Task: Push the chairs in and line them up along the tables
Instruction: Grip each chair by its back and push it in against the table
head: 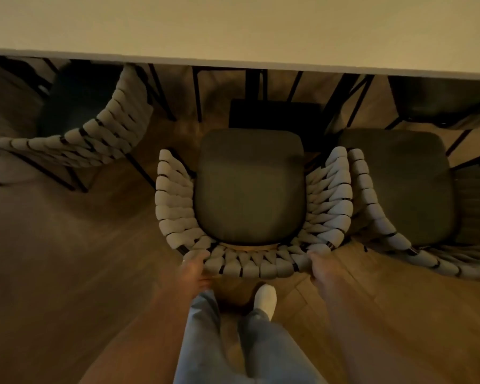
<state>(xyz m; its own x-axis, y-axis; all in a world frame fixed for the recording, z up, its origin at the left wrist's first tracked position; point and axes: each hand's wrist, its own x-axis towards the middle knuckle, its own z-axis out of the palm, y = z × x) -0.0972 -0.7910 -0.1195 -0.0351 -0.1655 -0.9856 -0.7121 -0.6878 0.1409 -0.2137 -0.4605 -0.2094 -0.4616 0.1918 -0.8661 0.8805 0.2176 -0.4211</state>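
Directly below me stands the middle chair [250,187], with a grey seat cushion and a curved back woven from thick pale rope. My left hand [196,268] grips the left rear of its backrest. On the right rear of the same backrest, my right hand [320,268] holds the rope weave. The chair's front sits just short of the pale table's [233,29] edge. The right chair [405,187] presses against the middle chair's right arm. The left chair [75,126] is turned at an angle, its seat partly under the table.
Black metal chair and table legs [255,84] crowd the space under the tabletop. Another dark seat [438,101] shows under the table at the far right. My legs in light jeans and one white shoe [265,299] stand on the wooden floor [67,273] behind the chair.
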